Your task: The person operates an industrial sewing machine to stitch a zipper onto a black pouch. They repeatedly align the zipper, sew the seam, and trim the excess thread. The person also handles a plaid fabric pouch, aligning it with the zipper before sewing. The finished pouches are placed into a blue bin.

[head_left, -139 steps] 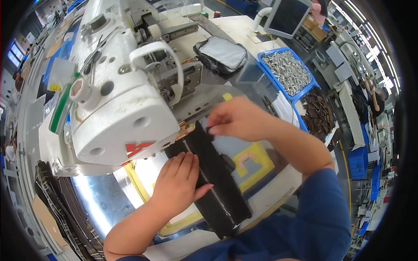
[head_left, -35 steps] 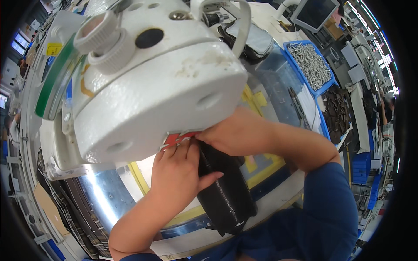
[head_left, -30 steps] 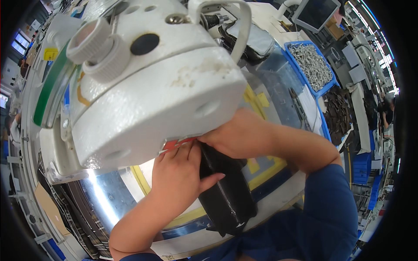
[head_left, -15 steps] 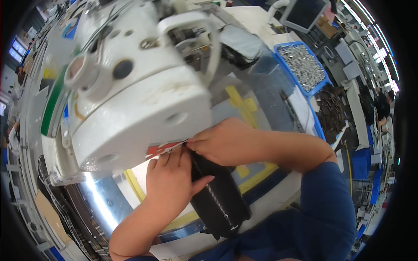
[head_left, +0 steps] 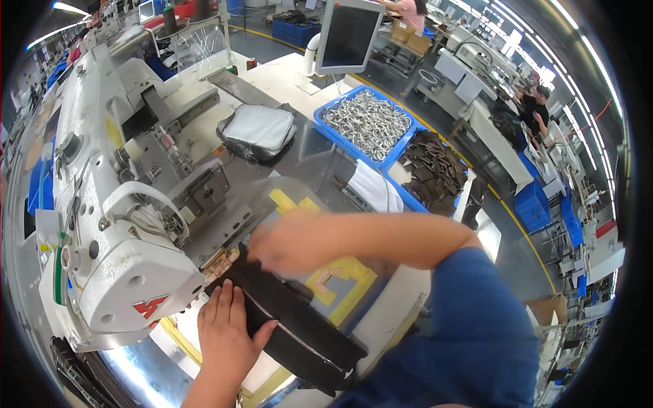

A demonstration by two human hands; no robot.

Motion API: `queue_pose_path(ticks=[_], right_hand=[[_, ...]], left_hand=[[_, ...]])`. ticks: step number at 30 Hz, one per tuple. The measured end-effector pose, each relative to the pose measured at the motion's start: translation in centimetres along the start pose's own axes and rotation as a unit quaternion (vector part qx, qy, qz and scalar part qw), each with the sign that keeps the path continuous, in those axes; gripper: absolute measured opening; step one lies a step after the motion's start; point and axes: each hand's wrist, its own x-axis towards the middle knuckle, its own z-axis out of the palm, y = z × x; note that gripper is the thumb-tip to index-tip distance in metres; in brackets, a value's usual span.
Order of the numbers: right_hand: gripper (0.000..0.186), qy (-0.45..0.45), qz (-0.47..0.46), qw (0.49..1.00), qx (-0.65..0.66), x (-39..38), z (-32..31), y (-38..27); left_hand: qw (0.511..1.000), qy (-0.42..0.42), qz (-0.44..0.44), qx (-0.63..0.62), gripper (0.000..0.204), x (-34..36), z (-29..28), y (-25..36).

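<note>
A long black fabric piece (head_left: 316, 330) lies slantwise on the machine table, with a silvery zipper (head_left: 303, 342) running along it. My left hand (head_left: 228, 330) rests flat near its far end, fingers stretched out and the thumb spread over the fabric. Just above the far right edge of the piece is my right hand (head_left: 289, 241), smeared by motion. Its fingers cannot be made out, nor whether they hold anything. To the left of both hands stands the white sewing machine head (head_left: 136, 289). The fabric's far tip lies near the needle area, which is partly hidden.
Yellow tape strips (head_left: 347, 289) mark the table on the right. Behind are a stack of dark and white pieces (head_left: 258, 129), a blue tray (head_left: 320, 128) of metal rings, and dark brown pieces (head_left: 435, 166). A monitor (head_left: 350, 37) stands at the back. Other people work farther off.
My view has shifted, so the machine head now sits lower left. My right hand has come away from the left hand and the machine head. My left hand stays on the black fabric.
</note>
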Motion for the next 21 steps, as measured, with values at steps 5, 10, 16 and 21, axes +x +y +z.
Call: queue_pose_path(ticks=[5,10,16,21], right_hand=[[0.019,0.208,0.288,0.924,-0.142,-5.1,-7.5,9.0],[0.026,0.206,0.423,0.864,-0.177,-12.1,-10.2,17.8],[0.026,0.247,0.396,0.877,-0.113,-11.1,-9.8,18.7],[0.014,0.296,0.321,0.872,-0.222,-9.6,-10.0,17.3]], left_hand=[[0.999,0.020,0.017,0.024,0.082,0.0,0.1,-0.2],[0.999,0.028,0.028,0.025,0.081,0.3,0.3,-0.1],[0.999,0.030,0.022,0.022,0.080,0.0,0.2,-0.2],[0.999,0.029,0.020,0.009,0.080,0.2,0.0,0.0]])
